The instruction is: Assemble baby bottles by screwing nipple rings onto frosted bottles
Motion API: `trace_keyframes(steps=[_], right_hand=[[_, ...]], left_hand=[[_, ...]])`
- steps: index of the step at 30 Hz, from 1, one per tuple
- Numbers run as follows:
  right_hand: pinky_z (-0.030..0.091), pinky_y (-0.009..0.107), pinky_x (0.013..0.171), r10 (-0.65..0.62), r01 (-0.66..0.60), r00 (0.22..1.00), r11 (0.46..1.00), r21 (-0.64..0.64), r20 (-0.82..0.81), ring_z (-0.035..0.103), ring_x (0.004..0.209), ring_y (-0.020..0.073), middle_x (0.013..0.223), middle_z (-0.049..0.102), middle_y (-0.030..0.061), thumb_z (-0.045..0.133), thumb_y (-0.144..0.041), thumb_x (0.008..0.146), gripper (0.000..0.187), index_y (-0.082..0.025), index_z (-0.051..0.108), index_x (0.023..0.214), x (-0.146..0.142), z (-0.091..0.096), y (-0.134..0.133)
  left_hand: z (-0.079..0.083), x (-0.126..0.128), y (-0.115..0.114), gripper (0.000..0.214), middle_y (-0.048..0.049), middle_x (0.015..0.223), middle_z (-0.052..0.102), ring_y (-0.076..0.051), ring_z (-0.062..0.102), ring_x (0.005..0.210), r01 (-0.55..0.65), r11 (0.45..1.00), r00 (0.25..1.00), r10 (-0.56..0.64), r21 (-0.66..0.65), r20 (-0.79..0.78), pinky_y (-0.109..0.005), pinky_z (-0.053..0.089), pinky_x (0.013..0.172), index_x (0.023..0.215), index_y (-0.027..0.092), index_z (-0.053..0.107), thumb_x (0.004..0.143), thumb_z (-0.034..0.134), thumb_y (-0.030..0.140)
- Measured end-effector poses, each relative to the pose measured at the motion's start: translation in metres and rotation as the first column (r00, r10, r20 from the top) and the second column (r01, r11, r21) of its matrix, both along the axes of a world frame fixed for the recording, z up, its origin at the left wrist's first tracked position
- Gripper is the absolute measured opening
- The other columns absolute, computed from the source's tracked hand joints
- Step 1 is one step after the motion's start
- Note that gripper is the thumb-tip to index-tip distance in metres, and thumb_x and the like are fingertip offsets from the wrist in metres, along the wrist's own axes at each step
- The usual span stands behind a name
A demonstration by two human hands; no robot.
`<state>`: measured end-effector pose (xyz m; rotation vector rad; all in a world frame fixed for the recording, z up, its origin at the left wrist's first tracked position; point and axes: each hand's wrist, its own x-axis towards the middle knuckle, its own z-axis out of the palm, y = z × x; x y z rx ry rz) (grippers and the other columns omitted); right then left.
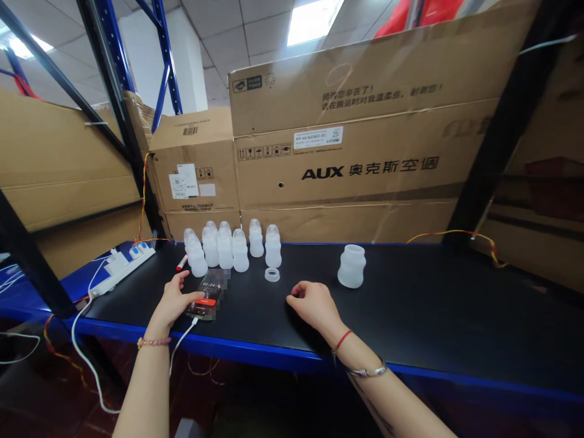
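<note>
My left hand (173, 299) reaches over a phone (206, 309), with the thumb on the red button of its timer screen and the fingers apart. The phone lies on the black tabletop with a white cable plugged into its lower end. My right hand (316, 302) rests on the table with curled fingers; whether anything is inside them is hidden. A white ring (272, 275) lies a little left of and beyond it. Farther right stands an open, wide-mouthed translucent bottle (351, 267). Several capped translucent baby bottles (224, 246) stand upright beyond the phone.
A red and white marker (182, 263) lies beside the bottles. At the left, a white power strip (123, 272) holds plugs and cables. Large cardboard boxes (347, 201) wall off the back, between dark rack posts (490, 140). The table (433, 316) has a blue front edge.
</note>
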<state>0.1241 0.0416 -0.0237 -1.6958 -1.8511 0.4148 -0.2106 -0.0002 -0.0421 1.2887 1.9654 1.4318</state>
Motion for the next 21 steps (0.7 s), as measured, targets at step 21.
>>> trace_keyframes(steps=[21], right_hand=[[0.042, 0.027, 0.064, -0.012, 0.012, 1.000, 1.000, -0.014, 0.013, 0.061, 0.071, 0.0190, 0.069, 0.068, 0.0051, 0.059, -0.024, 0.068, 0.011, -0.021, 0.069, 0.068, -0.0006, 0.0028, -0.0024]], left_hand=[[0.0004, -0.0030, 0.0027, 0.066, -0.0182, 0.133, 0.049, -0.031, 0.047, 0.126, -0.028, 0.999, 0.993, 0.025, 0.027, 0.116, -0.046, 0.038, 0.105, 0.122, 0.017, 0.058, 0.062, 0.079, 0.037]])
